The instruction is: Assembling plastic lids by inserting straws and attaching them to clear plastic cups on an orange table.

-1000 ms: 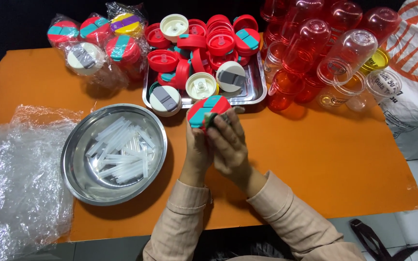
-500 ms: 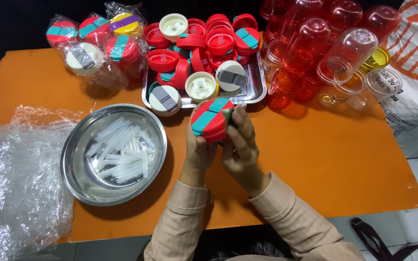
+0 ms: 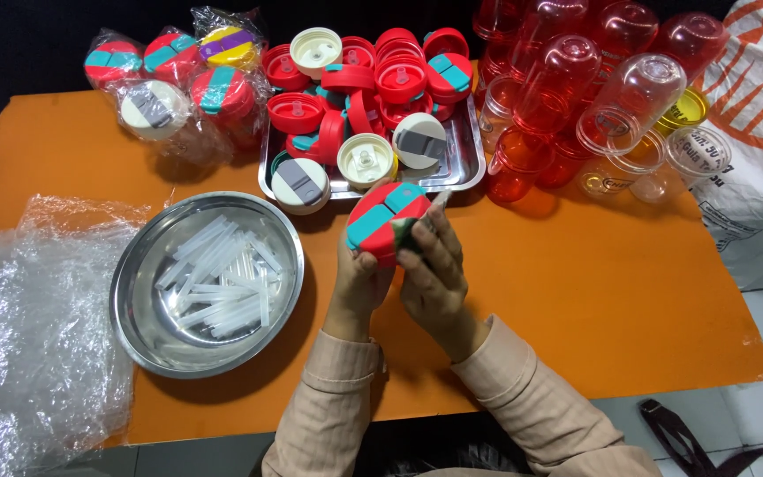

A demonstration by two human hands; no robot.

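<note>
My left hand (image 3: pixel 359 284) grips a round red lid with teal flaps (image 3: pixel 383 219), held just above the orange table (image 3: pixel 602 291) in front of the steel tray (image 3: pixel 464 170). My right hand (image 3: pixel 434 276) closes on the lid's right side, fingers pressed against its edge and a small dark part there. What lies under those fingers is hidden. A round steel bowl (image 3: pixel 147 331) with several clear plastic straws (image 3: pixel 218 278) sits to the left of my hands.
The rectangular steel tray holds several red, cream and grey lids. Bagged lids (image 3: pixel 174 75) lie at the back left, red and clear plastic cups (image 3: pixel 593 97) at the back right. Crumpled clear plastic film (image 3: pixel 33 336) covers the left table edge.
Both hands have tilted and turned the red lid slightly, and my right hand's fingers have shifted along its right edge. Everything else is where it was.
</note>
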